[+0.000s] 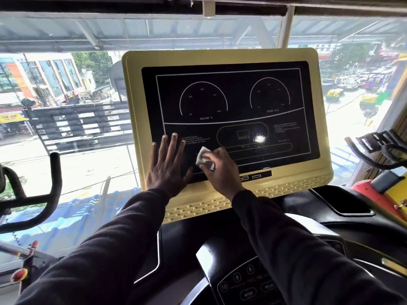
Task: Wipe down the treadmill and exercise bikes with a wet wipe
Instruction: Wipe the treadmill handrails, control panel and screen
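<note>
Our right hand (221,170) is curled around a crumpled white wipe (204,159), pinching it against the lower part of the black screen (231,102), just left of centre. Right beside it, our left hand (167,166) lies flat on the glass, fingers straight and spread, palm near the screen's bottom left corner. The two hands almost meet; the wipe sits between the left fingers and the right knuckles.

Moving outward, we see the screen set in a pale yellow frame (326,150) with slotted vents along its bottom edge. Two dial outlines are printed up top, one marked for incline, one for speed, and a bright glare spot shines right of the wipe. Below our dark sleeves (297,249) comes the treadmill's black console (248,285) with round numbered buttons and a mode key.

To the left stand the black handlebars (44,194) of an exercise bike; another bike's bars (383,150) poke in at the right, both cut off by the edges. Behind everything, a big window (66,84) looks down on a wet street, buildings and vehicles. The small print on the screen is too fine to read.
</note>
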### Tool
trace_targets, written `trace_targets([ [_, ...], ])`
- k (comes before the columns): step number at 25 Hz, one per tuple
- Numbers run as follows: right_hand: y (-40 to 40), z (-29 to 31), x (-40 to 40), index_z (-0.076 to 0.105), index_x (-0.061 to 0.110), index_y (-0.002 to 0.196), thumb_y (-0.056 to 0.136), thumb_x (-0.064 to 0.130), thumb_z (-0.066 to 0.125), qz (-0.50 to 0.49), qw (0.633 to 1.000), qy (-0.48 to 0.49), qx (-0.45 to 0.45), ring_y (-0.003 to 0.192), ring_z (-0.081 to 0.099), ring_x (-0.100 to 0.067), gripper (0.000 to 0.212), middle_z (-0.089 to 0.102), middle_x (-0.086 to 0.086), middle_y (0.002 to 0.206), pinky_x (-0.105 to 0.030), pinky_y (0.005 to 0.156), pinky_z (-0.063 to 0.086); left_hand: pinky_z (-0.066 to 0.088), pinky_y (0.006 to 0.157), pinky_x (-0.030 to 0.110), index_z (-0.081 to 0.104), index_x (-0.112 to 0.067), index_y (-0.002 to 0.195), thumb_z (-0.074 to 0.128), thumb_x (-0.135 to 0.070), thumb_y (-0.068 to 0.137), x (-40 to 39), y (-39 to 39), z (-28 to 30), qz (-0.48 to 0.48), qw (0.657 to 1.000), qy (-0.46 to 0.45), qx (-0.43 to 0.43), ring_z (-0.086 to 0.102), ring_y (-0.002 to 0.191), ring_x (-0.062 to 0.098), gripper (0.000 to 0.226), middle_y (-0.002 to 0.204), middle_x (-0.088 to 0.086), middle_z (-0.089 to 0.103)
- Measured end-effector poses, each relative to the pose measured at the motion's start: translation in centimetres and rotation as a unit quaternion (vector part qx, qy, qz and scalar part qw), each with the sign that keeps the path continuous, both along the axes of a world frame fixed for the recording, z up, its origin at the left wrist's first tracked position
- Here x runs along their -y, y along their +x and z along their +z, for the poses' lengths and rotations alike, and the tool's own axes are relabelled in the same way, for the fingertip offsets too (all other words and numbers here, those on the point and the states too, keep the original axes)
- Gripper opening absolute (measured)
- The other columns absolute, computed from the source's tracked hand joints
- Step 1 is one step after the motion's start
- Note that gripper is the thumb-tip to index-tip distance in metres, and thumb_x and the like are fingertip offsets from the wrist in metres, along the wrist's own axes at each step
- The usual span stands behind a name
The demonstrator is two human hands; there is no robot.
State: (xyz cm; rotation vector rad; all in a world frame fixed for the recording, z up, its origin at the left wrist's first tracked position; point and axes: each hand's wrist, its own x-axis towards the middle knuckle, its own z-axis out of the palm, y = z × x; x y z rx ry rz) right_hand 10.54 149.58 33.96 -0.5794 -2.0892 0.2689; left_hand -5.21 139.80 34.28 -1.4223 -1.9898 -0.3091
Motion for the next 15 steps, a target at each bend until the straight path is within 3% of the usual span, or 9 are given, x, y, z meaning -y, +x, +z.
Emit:
trace_targets([
  [4, -0.3, 1.3, -1.7, 0.066, 0.011, 0.105, 0.090, 0.012, 0.066, -0.080, 0.994, -0.046, -0.061, 0.079, 0.054, -0.009, 0.015, 0.056, -0.006, 0.100, -0.030, 0.066, 0.056, 0.001, 0.122, 0.050, 0.020, -0.013, 0.156, 0.032, -0.062, 0.090, -0.1, 0.0, 0.0, 0.002, 1.000, 0.007, -0.003, 0.001, 0.152, 0.031, 0.083, 0.165, 0.012, 0.006],
  [8, -1.3, 0.9, -0.2, 0.065, 0.013, 0.102, 0.093, 0.010, 0.059, 0.031, 0.997, 0.067, 0.016, 0.075, 0.056, -0.013, 0.011, 0.055, -0.003, 0.094, -0.029, 0.062, 0.052, 0.004, 0.122, 0.050, 0.028, -0.011, 0.153, 0.035, -0.059, 0.089, 0.2, 0.2, -0.1, -0.019, 1.000, 0.024, 0.000, 0.010, 0.151, 0.033, 0.080, 0.163, 0.014, 0.015],
  [12, -1.7, 2.8, -1.3, 0.065, 0.014, 0.104, 0.088, 0.000, 0.061, -0.053, 0.995, -0.028, -0.074, 0.076, 0.055, -0.009, 0.022, 0.055, -0.003, 0.096, -0.014, 0.059, 0.043, 0.015, 0.118, 0.052, 0.039, -0.011, 0.146, 0.042, -0.056, 0.084, 0.0, 0.0, 0.4, -0.039, 0.998, 0.053, 0.008, 0.027, 0.144, 0.036, 0.077, 0.157, 0.016, 0.031],
  [15, -2.2, 2.5, -1.1, 0.064, 0.015, 0.108, 0.091, 0.006, 0.059, 0.027, 0.998, 0.061, 0.002, 0.078, 0.055, -0.010, 0.020, 0.053, -0.002, 0.095, -0.018, 0.063, 0.046, 0.027, 0.106, 0.048, 0.050, -0.009, 0.137, 0.043, -0.046, 0.085, -0.4, 0.1, 2.2, -0.060, 0.992, 0.107, 0.041, 0.044, 0.127, 0.034, 0.065, 0.144, 0.014, 0.044],
])
